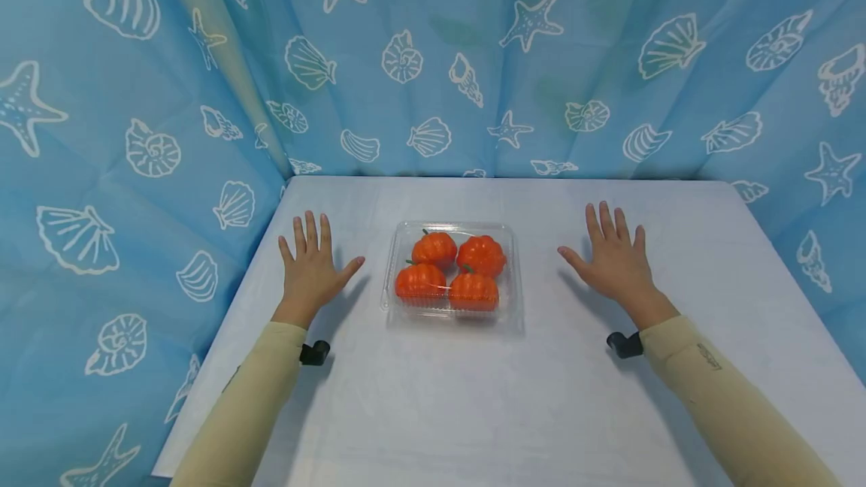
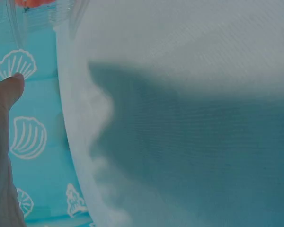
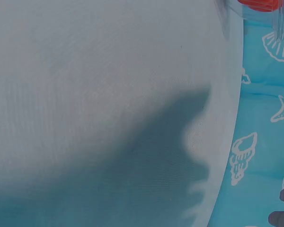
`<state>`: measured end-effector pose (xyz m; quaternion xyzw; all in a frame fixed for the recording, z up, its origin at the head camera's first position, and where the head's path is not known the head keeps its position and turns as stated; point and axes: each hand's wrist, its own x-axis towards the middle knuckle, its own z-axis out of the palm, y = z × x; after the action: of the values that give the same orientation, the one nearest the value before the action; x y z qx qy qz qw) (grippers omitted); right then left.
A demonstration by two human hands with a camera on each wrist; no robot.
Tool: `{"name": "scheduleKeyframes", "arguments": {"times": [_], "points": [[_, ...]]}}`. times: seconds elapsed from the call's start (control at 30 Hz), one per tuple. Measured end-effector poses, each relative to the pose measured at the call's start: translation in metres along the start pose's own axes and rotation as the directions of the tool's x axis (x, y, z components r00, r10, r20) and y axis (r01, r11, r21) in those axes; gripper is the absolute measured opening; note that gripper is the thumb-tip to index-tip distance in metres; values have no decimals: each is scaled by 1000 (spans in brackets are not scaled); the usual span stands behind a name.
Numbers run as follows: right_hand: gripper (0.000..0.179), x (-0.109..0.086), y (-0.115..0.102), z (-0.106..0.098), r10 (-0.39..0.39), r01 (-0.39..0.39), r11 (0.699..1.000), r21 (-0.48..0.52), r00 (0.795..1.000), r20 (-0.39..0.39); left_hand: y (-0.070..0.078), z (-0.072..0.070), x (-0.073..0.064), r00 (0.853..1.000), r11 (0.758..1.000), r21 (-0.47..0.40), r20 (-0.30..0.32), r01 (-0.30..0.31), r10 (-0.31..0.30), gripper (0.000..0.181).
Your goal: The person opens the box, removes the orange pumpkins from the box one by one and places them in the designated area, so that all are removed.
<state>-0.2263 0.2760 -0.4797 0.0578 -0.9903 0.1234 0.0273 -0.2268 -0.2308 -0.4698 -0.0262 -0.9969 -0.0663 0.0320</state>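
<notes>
My left hand (image 1: pixel 310 270) and right hand (image 1: pixel 614 261) rest flat, grip released, flanking the clear plastic clamshell box (image 1: pixel 452 273) of orange pumpkins (image 1: pixel 450 270) centred on the white table (image 1: pixel 473 397), within easy reach.

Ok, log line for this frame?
left hand: open, flat on table | right hand: open, flat | closed clear box, four pumpkins: between, untouched

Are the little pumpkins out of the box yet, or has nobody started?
Nothing has started. Four small orange pumpkins sit inside the clear plastic clamshell box, whose lid looks closed, on the white table. The left hand and right hand lie flat and spread on either side, touching neither box nor pumpkins. Nothing is in hand; everything is left.
</notes>
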Motion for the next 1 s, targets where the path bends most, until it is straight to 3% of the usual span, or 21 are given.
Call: {"name": "scheduleKeyframes", "arguments": {"times": [0.27, 0.53, 0.73, 1.0], "points": [[100, -4, -4, -5, -24, 25, 1000, 9, 1000, -19, 3, -7, -2, 999, 1000, -7, -35, 10, -10, 99], [91, -14, -16, -9, -25, 26, 999, 42, 999, -28, 13, -9, -10, 993, 988, -154, -117, 6, -24, 60], [85, -25, -25, -13, -39, 42, 995, 95, 999, -28, 21, -9, -22, 993, 940, -340, -113, -1, -40, 41], [74, -38, -38, -14, -46, 41, 982, 185, 999, 21, 26, -7, -36, 994, 860, -508, -109, -52, -5, 42]]}}
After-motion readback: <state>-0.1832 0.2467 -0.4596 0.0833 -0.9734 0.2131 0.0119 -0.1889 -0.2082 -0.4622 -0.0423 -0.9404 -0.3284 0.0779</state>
